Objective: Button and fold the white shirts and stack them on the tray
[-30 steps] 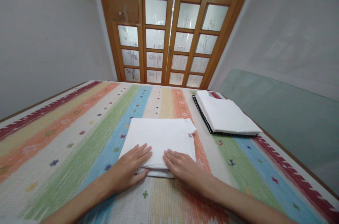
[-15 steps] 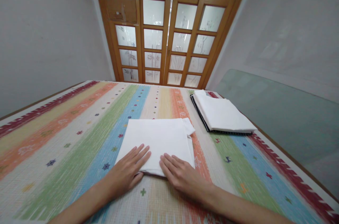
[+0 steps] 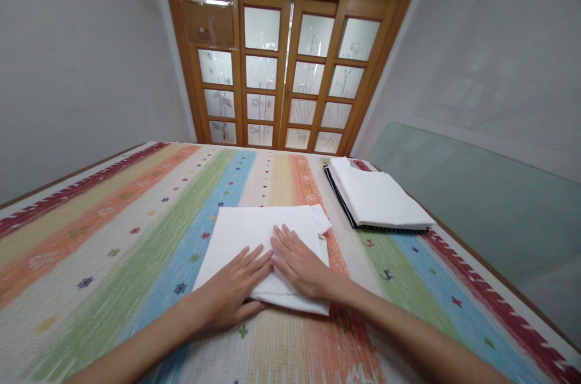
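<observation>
A folded white garment (image 3: 254,224), perhaps a shirt, lies flat in front of me on the striped bed cover (image 3: 181,239). A small flap of its cloth sticks out at the far right corner. My left hand (image 3: 238,284) rests palm down on its near left part, fingers stretched out and the thumb at the near edge. My right hand (image 3: 299,263) lies flat on the middle and right of the cloth, fingers extended toward the far side. The fingertips of the left hand meet the side of the right hand. Neither hand grips the fabric.
Toward the far right, a folded white cloth (image 3: 381,196) lies on a dark folded cloth (image 3: 338,196) with a striped edge. A pale green headboard or panel (image 3: 476,190) stands along the right side. Wooden glass-paned doors (image 3: 285,69) are at the back, between grey walls.
My right hand has slid forward and left across the white garment. My left hand has shifted slightly right, so both hands now touch. The garment's near right corner shows more.
</observation>
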Tool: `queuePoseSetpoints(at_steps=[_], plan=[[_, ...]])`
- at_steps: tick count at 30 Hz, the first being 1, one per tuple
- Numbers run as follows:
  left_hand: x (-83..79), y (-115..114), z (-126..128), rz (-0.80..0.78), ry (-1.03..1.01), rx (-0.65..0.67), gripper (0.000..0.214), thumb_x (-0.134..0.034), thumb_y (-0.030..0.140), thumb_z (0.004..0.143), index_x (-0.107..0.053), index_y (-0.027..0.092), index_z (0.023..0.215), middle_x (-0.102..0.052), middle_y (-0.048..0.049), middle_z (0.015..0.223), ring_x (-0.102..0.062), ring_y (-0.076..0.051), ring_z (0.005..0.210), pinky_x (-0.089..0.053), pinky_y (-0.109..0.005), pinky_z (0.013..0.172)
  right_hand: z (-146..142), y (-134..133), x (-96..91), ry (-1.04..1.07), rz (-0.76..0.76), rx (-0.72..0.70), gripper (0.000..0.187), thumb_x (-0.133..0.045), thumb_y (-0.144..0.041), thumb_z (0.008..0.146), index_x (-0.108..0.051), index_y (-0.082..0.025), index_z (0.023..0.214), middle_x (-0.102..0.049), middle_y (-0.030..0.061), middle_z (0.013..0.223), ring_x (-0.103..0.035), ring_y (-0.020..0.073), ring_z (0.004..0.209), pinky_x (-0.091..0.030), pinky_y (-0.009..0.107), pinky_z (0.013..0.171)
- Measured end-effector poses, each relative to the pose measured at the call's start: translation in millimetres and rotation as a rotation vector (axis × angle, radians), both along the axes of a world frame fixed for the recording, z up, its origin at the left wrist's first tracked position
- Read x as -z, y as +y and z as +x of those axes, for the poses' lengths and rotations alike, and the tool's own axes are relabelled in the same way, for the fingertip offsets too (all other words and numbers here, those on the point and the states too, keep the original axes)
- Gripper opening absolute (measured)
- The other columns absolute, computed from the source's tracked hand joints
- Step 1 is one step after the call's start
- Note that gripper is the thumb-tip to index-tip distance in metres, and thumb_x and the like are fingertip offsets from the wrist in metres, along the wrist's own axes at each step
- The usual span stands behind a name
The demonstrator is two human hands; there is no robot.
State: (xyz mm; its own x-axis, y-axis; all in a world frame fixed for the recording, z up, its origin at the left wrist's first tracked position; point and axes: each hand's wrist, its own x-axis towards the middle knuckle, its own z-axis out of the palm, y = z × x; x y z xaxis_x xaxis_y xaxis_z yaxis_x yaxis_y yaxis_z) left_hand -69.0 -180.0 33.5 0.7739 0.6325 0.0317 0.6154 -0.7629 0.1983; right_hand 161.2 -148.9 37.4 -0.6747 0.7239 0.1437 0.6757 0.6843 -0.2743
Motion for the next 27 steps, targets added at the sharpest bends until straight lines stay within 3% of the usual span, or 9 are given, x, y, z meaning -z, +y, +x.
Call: queuePoseSetpoints(at_steps=[8, 13, 17, 23, 27], plan=[[2.5, 1.7, 4.7, -0.017, -0.013, 0.046, 0.062, -0.040, 0.038, 0.096, -0.019, 0.025, 0.153, -0.024, -0.0071, 0.158, -0.014, -0.025, 0.147, -0.015, -0.051, 0.120, 4.5, 81.3, 11.4, -0.140, 0.062, 0.070, 0.057, -0.024, -0.042, 0.102, -0.029, -0.011, 0.150, -0.023, 0.0144, 0.157, -0.014, 0.0303, 0.146, -0.016, 0.053, 0.117], [5.2, 1.2, 4.8, -0.009, 0.001, 0.010, 0.071, -0.047, 0.015, 0.085, -0.023, 0.025, 0.151, -0.026, -0.0059, 0.158, -0.013, -0.025, 0.148, -0.017, -0.053, 0.119, 5.3, 96.3, 16.2, -0.172, 0.054, 0.088, 0.057, -0.021, -0.041, 0.102, -0.026, -0.012, 0.151, -0.025, 0.0135, 0.156, -0.020, 0.0267, 0.145, -0.018, 0.049, 0.117], [5.6, 4.3, 9.8, 0.042, 0.052, 0.003, 0.082, -0.044, -0.001, 0.073, -0.026, 0.024, 0.149, -0.028, -0.0048, 0.158, -0.010, -0.023, 0.148, -0.017, -0.051, 0.120, 3.8, 105.2, 16.6, -0.185, 0.056, 0.120, 0.058, -0.019, -0.041, 0.102, -0.027, -0.012, 0.151, -0.026, 0.0111, 0.156, -0.023, 0.0280, 0.144, -0.019, 0.050, 0.117], [12.3, 14.2, 12.5, 0.100, 0.087, 0.003, 0.075, -0.034, -0.005, 0.080, -0.026, 0.025, 0.149, -0.030, -0.0053, 0.157, -0.013, -0.021, 0.147, -0.018, -0.046, 0.120, 2.2, 123.2, 21.1, -0.170, 0.083, 0.166, 0.057, -0.022, -0.042, 0.101, -0.035, -0.012, 0.148, -0.034, 0.0120, 0.153, -0.031, 0.0272, 0.141, -0.025, 0.047, 0.115], [16.5, 14.1, 11.3, 0.047, 0.080, -0.021, 0.083, -0.034, -0.006, 0.077, -0.020, 0.027, 0.151, -0.027, -0.0035, 0.158, -0.015, -0.020, 0.147, -0.019, -0.045, 0.120, 1.6, 129.9, 22.9, -0.159, 0.111, 0.154, 0.055, -0.026, -0.041, 0.101, -0.039, -0.011, 0.146, -0.040, 0.0134, 0.149, -0.037, 0.0264, 0.138, -0.030, 0.043, 0.113]])
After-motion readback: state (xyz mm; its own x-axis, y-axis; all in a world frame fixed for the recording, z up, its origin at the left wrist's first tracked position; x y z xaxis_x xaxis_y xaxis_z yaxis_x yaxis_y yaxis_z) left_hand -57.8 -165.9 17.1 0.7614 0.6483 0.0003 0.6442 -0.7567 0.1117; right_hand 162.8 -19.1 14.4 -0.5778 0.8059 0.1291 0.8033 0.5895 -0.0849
